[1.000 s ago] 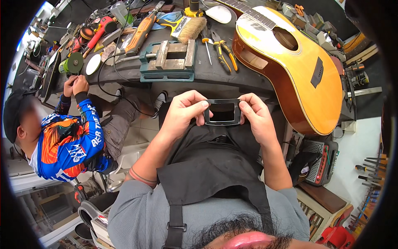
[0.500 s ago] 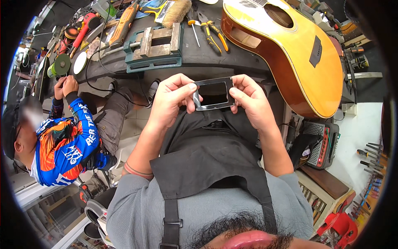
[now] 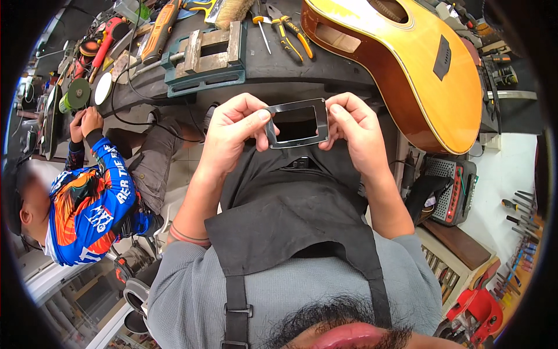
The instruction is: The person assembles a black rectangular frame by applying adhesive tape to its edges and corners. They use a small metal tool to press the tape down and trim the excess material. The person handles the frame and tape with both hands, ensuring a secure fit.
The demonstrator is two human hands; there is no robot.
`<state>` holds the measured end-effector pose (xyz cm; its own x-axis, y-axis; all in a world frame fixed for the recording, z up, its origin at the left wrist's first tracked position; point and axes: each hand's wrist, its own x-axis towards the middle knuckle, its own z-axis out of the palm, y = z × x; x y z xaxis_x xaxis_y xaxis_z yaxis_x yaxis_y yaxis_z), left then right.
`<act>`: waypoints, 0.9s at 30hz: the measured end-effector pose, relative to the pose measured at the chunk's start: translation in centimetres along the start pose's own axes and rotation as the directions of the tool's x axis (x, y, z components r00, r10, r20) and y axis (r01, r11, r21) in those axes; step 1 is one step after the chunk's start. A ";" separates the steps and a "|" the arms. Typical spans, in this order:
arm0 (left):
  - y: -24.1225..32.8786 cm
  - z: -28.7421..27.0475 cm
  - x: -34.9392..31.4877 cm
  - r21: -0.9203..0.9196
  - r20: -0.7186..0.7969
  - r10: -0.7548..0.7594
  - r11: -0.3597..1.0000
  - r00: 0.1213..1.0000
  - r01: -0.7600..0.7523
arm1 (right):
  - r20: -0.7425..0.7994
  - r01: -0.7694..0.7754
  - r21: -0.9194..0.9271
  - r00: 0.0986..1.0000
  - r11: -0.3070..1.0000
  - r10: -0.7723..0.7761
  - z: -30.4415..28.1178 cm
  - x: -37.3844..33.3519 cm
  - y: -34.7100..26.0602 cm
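Observation:
A glossy black rectangular frame (image 3: pixel 321 119) with a large window is held up over my lap, just short of the bench edge. My left hand (image 3: pixel 232 131) pinches its left side, thumb on the front and fingers behind. At the opposite side, my right hand (image 3: pixel 357 128) grips the edge between thumb and fingers. The dark apron shows through the window. Small holes sit at the frame's corners. An acoustic guitar body (image 3: pixel 415 75) with a dark bridge patch rests on the bench to the right.
On the bench (image 3: pixel 273 75) lie a drill vise (image 3: pixel 203 58), pliers (image 3: pixel 289 35), a screwdriver (image 3: pixel 263 32), a brush (image 3: pixel 233 14) and an orange tool (image 3: pixel 160 32). A co-worker (image 3: pixel 99 203) sits at left near a green grinding disc (image 3: pixel 75 94). An amplifier (image 3: pixel 450 189) stands at right.
The black frame has tilted slightly, its right side higher, and moved a little up and left. My right fingers have shifted outward to its edge. The bench view has slid slightly up and left.

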<state>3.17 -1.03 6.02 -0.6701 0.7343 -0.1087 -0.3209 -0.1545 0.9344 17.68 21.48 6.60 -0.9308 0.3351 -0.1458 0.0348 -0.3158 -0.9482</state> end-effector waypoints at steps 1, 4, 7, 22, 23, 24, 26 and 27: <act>0.1 0.0 0.0 0.006 0.005 0.005 1.000 1.000 -0.005 | 0.010 0.010 -0.029 1.000 1.000 -0.010 -0.2 -0.1 0.0; 0.1 0.1 0.1 0.060 0.014 0.041 0.997 0.999 -0.042 | -0.020 0.103 -0.128 0.994 0.986 -0.107 0.1 -0.4 0.4; 0.4 0.4 -0.3 0.147 0.029 0.074 0.986 0.997 -0.077 | -0.027 0.205 -0.467 0.969 0.860 -0.246 0.1 -0.5 0.2; -0.2 -1.3 0.2 -0.065 0.090 -0.058 0.996 0.994 0.064 | 0.130 0.089 -0.157 0.989 0.984 -0.069 0.1 -0.4 0.0; -0.3 -1.2 0.2 -0.071 0.084 -0.058 0.995 0.995 0.064 | 0.134 0.106 -0.150 0.987 0.983 -0.086 0.1 -0.5 0.2; -0.4 -1.2 0.1 -0.076 0.078 -0.058 0.995 0.995 0.064 | 0.137 0.123 -0.143 0.985 0.982 -0.103 0.1 -0.5 0.5; -0.3 -1.1 0.1 -0.068 0.080 -0.061 0.996 0.995 0.066 | 0.125 0.144 -0.125 0.984 0.982 -0.128 0.2 -0.5 0.7; -0.2 -1.1 0.2 -0.064 0.082 -0.062 0.996 0.995 0.067 | 0.111 0.149 -0.114 0.984 0.982 -0.136 0.2 -0.6 0.7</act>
<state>2.41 -1.58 5.43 -0.5918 0.7942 -0.1381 -0.4071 -0.1466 0.9016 18.19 20.82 6.06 -0.9614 0.2746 0.0169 -0.0629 -0.1596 -0.9852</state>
